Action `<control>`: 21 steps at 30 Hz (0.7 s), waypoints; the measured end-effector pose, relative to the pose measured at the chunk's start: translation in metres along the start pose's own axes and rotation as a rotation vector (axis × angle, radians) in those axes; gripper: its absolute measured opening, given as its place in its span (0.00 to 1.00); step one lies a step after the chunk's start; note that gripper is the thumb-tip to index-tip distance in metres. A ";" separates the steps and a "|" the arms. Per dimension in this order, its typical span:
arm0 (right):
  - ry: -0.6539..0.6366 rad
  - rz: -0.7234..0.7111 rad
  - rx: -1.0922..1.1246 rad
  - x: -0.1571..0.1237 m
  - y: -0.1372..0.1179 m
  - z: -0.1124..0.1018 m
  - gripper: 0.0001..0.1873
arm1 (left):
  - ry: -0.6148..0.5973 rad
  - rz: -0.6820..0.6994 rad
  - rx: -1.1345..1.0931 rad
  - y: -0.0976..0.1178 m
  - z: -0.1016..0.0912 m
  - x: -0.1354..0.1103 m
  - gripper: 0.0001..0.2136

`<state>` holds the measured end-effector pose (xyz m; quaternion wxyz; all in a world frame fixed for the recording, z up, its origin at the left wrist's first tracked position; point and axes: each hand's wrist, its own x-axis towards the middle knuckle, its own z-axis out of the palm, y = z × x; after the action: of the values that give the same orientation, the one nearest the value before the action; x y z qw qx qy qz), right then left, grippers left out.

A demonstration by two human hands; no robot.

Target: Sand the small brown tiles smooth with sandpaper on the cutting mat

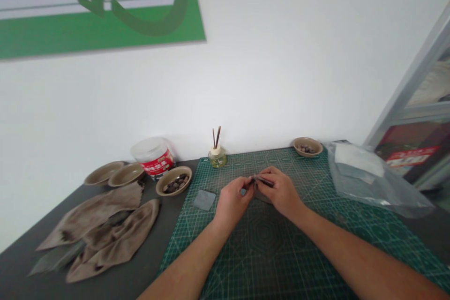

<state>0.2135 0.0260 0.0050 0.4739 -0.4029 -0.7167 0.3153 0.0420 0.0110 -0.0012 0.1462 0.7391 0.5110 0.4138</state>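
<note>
Over the green cutting mat (246, 262), my two hands meet with their fingertips close together. My left hand (232, 199) is closed, pinching a small dark piece whose kind I cannot make out. A slim dark stick-like piece (265, 181) lies in the closed fingers of my right hand (281, 193), its inner end by the left fingertips. Fingers cover most of both pieces. Just below the right fingers shows a flat grey sheet (263, 197), partly hidden. Left of my left hand, a small grey square sheet (204, 200) lies on the mat.
Left of the mat are a bowl of dark stones (174, 181), more bowls (103, 173), a white-lidded tub (153, 157) and crumpled brown cloths (116, 239). Toward the wall stand a reed diffuser (217, 156) and another bowl (307, 146). A clear plastic bag (372, 180) lies right.
</note>
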 end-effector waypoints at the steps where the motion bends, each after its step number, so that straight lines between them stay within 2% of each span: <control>1: 0.005 -0.022 -0.031 0.000 -0.001 -0.001 0.08 | -0.002 0.000 0.008 0.000 0.000 0.000 0.05; 6: -0.058 0.131 0.140 -0.001 0.000 -0.001 0.12 | 0.028 0.031 0.009 -0.001 0.001 -0.001 0.06; 11: 0.009 0.052 0.007 -0.001 0.001 0.001 0.10 | 0.010 0.052 0.016 -0.002 0.002 -0.001 0.05; 15: -0.072 0.206 0.269 -0.001 0.002 0.002 0.17 | 0.046 0.050 0.008 -0.001 0.002 -0.001 0.05; 16: -0.070 0.202 0.265 -0.001 0.002 0.002 0.17 | 0.047 0.053 0.005 -0.001 0.002 -0.001 0.05; 19: 0.004 0.049 0.044 -0.001 0.001 0.001 0.11 | 0.023 0.046 -0.001 0.000 0.003 -0.001 0.04; 21: 0.023 -0.010 -0.027 -0.002 0.000 0.001 0.10 | 0.018 0.028 0.001 0.000 0.003 -0.001 0.04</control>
<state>0.2135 0.0248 0.0038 0.4782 -0.4093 -0.7175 0.2985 0.0439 0.0107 -0.0036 0.1356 0.7427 0.5018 0.4221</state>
